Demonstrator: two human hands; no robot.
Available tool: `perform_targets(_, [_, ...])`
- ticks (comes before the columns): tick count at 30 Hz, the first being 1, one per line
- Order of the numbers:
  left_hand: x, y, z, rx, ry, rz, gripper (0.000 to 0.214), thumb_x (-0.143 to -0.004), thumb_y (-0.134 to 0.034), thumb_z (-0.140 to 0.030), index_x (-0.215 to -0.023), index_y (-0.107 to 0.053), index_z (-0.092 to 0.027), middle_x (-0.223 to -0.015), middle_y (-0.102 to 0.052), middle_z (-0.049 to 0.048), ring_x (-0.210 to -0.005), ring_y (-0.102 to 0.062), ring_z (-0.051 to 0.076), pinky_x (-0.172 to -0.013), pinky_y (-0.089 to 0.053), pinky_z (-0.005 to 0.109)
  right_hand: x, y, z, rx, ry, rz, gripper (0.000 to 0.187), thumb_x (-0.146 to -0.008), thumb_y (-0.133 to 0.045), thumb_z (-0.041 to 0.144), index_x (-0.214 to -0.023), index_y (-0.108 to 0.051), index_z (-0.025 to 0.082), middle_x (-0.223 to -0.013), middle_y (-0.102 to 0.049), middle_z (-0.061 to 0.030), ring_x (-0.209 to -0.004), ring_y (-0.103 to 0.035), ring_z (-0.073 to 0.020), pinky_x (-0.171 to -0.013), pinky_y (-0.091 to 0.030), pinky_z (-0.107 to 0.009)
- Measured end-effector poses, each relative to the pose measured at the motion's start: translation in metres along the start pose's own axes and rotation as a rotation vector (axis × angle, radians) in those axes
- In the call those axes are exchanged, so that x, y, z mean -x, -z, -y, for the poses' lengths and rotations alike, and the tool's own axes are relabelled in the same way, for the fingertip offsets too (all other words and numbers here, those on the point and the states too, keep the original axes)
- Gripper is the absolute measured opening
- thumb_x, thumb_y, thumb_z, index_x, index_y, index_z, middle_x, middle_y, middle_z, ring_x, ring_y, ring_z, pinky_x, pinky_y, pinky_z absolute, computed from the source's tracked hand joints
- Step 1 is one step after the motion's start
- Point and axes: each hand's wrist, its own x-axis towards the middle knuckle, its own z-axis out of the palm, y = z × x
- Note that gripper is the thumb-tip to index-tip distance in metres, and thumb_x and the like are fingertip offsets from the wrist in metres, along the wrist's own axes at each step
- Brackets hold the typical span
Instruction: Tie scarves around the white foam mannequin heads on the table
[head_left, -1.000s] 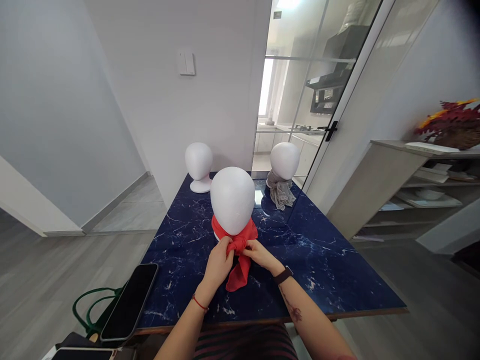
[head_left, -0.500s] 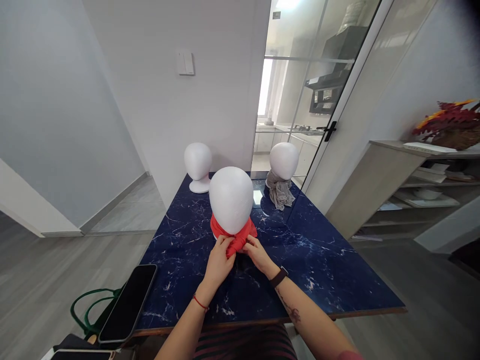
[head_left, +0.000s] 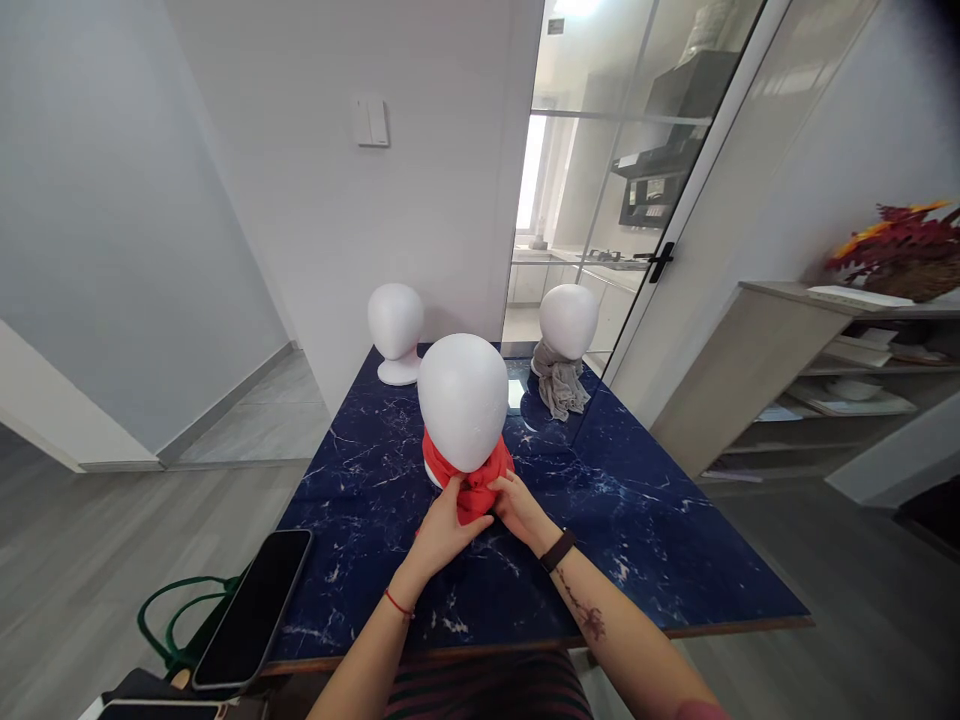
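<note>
We have the red scarf (head_left: 474,503) wrapped around the neck of the white front head (head_left: 463,400), which stands upright on the blue table (head_left: 637,540), back from its near edge and between its two sides. That spot probably suits us because both arms reach it over the near edge without stretching.

Our left hand (head_left: 441,528) holds the bunched front of the scarf from the left, fingers at its upper side and thumb spread wide beneath it, perhaps to support the folds from below. Our right hand (head_left: 521,508) is narrower, its bent fingers holding the scarf's right side, just beside the left thumb; working from opposite sides likely keeps the cloth centred under the chin. We cannot tell how the hidden fingertips lie within the folds.

At the far left corner we see a bare white head (head_left: 395,322); toward the far right corner, another head (head_left: 568,320) wears a grey scarf (head_left: 561,385), hanging down in front. Both sit well apart from our hands, which leaves us elbow room. A phone (head_left: 253,610) lies at the near left corner, clear of our left forearm.
</note>
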Motion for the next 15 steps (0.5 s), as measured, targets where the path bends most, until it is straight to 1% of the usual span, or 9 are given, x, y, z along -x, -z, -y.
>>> perform_targets(2, [-0.004, 0.0, 0.002, 0.184, 0.047, 0.019, 0.054, -0.078, -0.058, -0.037, -0.128, -0.046, -0.019, -0.119, -0.062, 0.011, -0.107, -0.059, 0.024, -0.094, -0.043, 0.04, 0.0, 0.001, 0.001, -0.006, -0.023, 0.008, 0.018, -0.058, -0.059, 0.011, -0.075, -0.064, 0.018, -0.077, -0.067, -0.0004, -0.07, -0.057, -0.0146, -0.072, -0.045, -0.029])
perform_targets(4, [-0.007, 0.0, 0.005, 0.277, 0.075, -0.036, 0.042, -0.084, -0.049, -0.038, -0.12, -0.054, -0.018, -0.116, -0.064, 0.0096, -0.107, -0.059, 0.022, -0.096, -0.042, 0.038, 0.0, 0.001, 0.001, -0.026, -0.04, 0.031, 0.017, -0.06, -0.058, 0.012, -0.075, -0.064, 0.018, -0.08, -0.068, -0.0007, -0.073, -0.058, -0.0153, -0.075, -0.045, -0.03])
perform_targets(6, [-0.008, -0.002, 0.009, 0.274, 0.065, -0.107, 0.034, -0.085, -0.048, -0.038, -0.108, -0.061, -0.017, -0.111, -0.066, 0.009, -0.105, -0.059, 0.021, -0.096, -0.042, 0.036, 0.0, 0.001, 0.002, -0.046, -0.074, 0.049, 0.017, -0.062, -0.058, 0.013, -0.077, -0.064, 0.018, -0.083, -0.068, -0.0015, -0.077, -0.059, -0.0165, -0.077, -0.045, -0.031])
perform_targets(8, [-0.006, -0.005, 0.011, 0.245, 0.04, -0.16, 0.029, -0.084, -0.051, -0.036, -0.1, -0.064, -0.016, -0.105, -0.068, 0.0088, -0.099, -0.062, 0.02, -0.091, -0.045, 0.034, 0.001, 0.001, 0.003, -0.063, -0.101, 0.046, 0.016, -0.063, -0.059, 0.015, -0.078, -0.064, 0.018, -0.084, -0.068, -0.0019, -0.078, -0.059, -0.0171, -0.076, -0.046, -0.032])
perform_targets(11, [0.001, -0.01, 0.009, 0.221, 0.006, -0.228, 0.029, -0.082, -0.054, -0.035, -0.102, -0.063, -0.017, -0.103, -0.068, 0.0085, -0.091, -0.064, 0.02, -0.083, -0.049, 0.032, 0.001, 0.002, 0.004, -0.088, -0.101, 0.025, 0.014, -0.063, -0.061, 0.015, -0.076, -0.062, 0.018, -0.08, -0.067, -0.0002, -0.074, -0.059, -0.0158, -0.072, -0.047, -0.031])
perform_targets(13, [0.006, -0.014, 0.005, 0.21, -0.008, -0.257, 0.03, -0.082, -0.054, -0.036, -0.105, -0.064, -0.018, -0.104, -0.068, 0.0086, -0.089, -0.064, 0.02, -0.082, -0.049, 0.032, 0.0, 0.002, 0.004, -0.09, -0.094, 0.017, 0.012, -0.062, -0.062, 0.014, -0.074, -0.06, 0.018, -0.077, -0.066, 0.0013, -0.069, -0.057, -0.0142, -0.068, -0.047, -0.03])
perform_targets(15, [0.01, -0.016, 0.001, 0.239, -0.015, -0.267, 0.03, -0.083, -0.054, -0.036, -0.104, -0.065, -0.018, -0.104, -0.068, 0.0088, -0.091, -0.064, 0.02, -0.085, -0.048, 0.034, -0.001, 0.002, 0.003, -0.079, -0.09, -0.004, 0.013, -0.061, -0.063, 0.014, -0.072, -0.059, 0.019, -0.073, -0.064, 0.0024, -0.065, -0.056, -0.0129, -0.064, -0.046, -0.028])
